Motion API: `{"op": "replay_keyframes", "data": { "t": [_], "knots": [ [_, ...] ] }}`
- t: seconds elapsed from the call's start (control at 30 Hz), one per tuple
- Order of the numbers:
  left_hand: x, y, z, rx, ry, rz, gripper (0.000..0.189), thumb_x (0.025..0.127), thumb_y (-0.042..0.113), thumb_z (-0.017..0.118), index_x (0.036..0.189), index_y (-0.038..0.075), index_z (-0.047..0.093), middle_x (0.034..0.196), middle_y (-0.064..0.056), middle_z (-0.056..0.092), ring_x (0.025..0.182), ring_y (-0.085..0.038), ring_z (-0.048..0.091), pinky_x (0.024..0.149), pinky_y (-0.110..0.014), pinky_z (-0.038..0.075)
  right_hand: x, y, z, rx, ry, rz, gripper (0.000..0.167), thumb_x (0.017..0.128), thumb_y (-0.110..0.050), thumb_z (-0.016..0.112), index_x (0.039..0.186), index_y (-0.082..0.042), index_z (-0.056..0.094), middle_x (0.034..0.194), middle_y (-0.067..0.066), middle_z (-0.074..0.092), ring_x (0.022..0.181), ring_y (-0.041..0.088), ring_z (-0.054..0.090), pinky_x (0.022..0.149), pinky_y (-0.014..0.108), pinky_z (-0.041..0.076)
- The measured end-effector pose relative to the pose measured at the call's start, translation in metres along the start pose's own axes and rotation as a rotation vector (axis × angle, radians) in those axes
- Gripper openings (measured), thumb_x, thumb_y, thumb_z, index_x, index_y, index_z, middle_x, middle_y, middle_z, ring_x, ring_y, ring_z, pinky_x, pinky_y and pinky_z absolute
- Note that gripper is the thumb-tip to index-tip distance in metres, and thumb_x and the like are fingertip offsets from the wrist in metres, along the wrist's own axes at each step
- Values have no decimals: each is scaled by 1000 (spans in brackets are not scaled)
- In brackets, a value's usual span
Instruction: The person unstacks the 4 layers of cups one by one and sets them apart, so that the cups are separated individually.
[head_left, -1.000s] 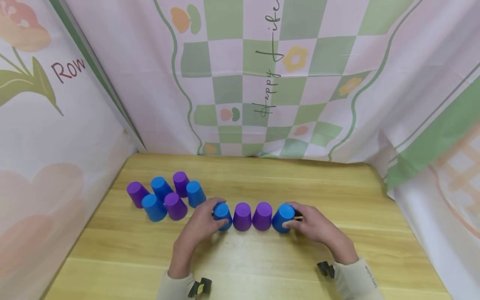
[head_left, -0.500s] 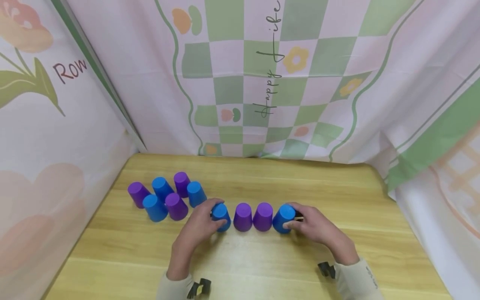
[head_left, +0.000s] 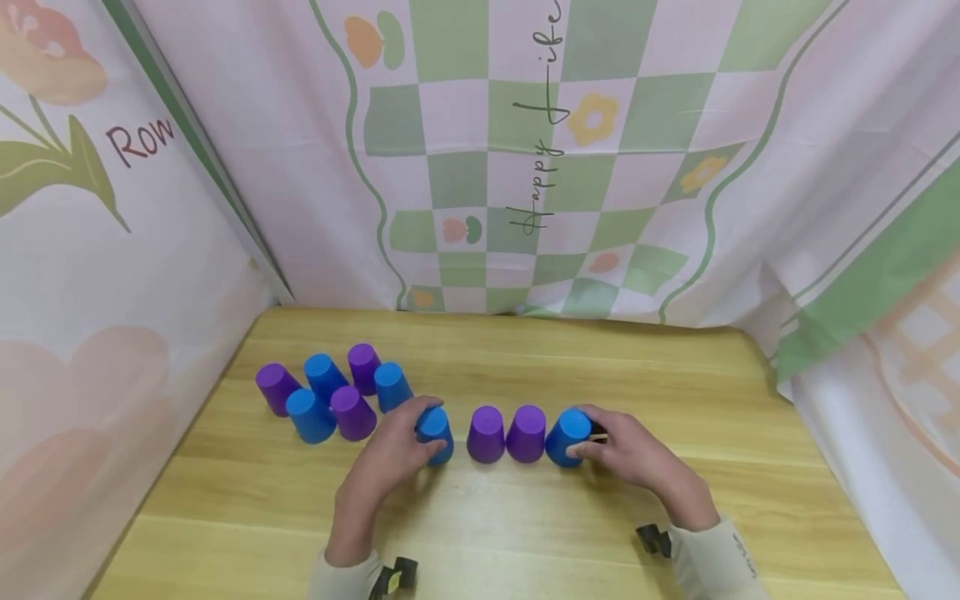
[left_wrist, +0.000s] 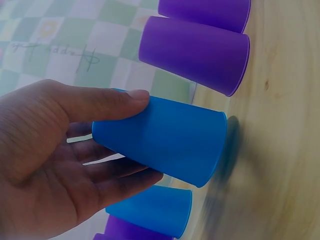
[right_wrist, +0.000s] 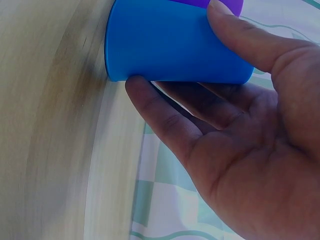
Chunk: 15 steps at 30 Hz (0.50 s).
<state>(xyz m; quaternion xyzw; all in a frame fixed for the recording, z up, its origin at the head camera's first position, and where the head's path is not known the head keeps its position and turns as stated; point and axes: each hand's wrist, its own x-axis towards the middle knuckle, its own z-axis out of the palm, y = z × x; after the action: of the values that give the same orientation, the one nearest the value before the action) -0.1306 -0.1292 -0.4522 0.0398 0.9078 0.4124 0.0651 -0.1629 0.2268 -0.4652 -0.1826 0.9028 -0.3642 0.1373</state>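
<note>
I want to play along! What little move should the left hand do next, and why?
Maybe the left hand should set its blue cup beside the six-cup group: it grips that cup, a gap separates it from the purple cup on its right, and the group is close by.

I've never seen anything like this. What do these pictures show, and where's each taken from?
There's no robot: you're seeing a person's bare left hand and right hand. The wide picture comes from a camera worn on the head, looking down; the two close-ups come from one camera on each wrist. The left hand holds one blue cup, the right hand grips a second blue cup, and two purple cups stand between them on a wooden table. Six more cups, blue and purple, stand clustered off to the left. All are upside down.
</note>
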Motion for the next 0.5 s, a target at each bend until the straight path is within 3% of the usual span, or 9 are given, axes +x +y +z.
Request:
{"op": "replay_keyframes", "data": {
  "t": [0.5],
  "knots": [
    [-9,-3,-18,32,37,11,53,93,8,79,143,11,61,145,-13,63,137,-39,57,113,-62,48,-1,2,1,1,4,-15,43,97,-32,77,132,-11,66,121,6,74,114,30,69,97,56,59]
  ]
}}
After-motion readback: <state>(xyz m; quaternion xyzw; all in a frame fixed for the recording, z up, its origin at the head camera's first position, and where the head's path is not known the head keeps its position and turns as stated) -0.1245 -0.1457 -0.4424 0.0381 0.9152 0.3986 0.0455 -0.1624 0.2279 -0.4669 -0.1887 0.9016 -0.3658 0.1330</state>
